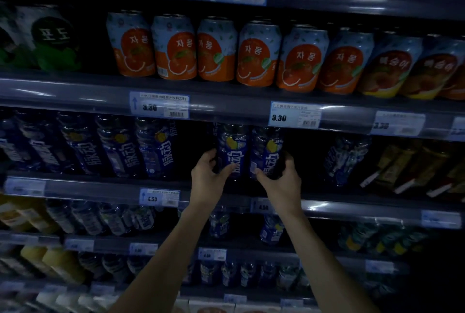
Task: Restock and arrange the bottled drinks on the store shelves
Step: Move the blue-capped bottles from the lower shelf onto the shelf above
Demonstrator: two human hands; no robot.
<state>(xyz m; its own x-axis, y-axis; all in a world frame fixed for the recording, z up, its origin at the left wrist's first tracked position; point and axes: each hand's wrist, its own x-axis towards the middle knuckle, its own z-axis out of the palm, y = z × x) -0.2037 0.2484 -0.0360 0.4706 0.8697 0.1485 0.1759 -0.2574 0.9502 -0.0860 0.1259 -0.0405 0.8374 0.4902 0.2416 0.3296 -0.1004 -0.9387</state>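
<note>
Two blue-labelled drink bottles stand upright side by side on the middle shelf (100, 188). My left hand (208, 174) wraps the left bottle (232, 151) near its base. Around the lower part of the right bottle (266, 151) my right hand (280, 180) is closed. Both arms reach up from the bottom of the view. A row of the same blue bottles (151, 147) stands to the left, with a dark gap between that row and the held pair. Another such bottle (346, 159) stands alone to the right.
Orange-labelled cans (256, 54) line the shelf above, with green cans (54, 40) at far left. Dark brown and yellow packs (412, 166) lean at the right of the middle shelf. Lower shelves hold more bottles (271, 228) and yellow juice (57, 262). Price tags (294, 116) front each shelf edge.
</note>
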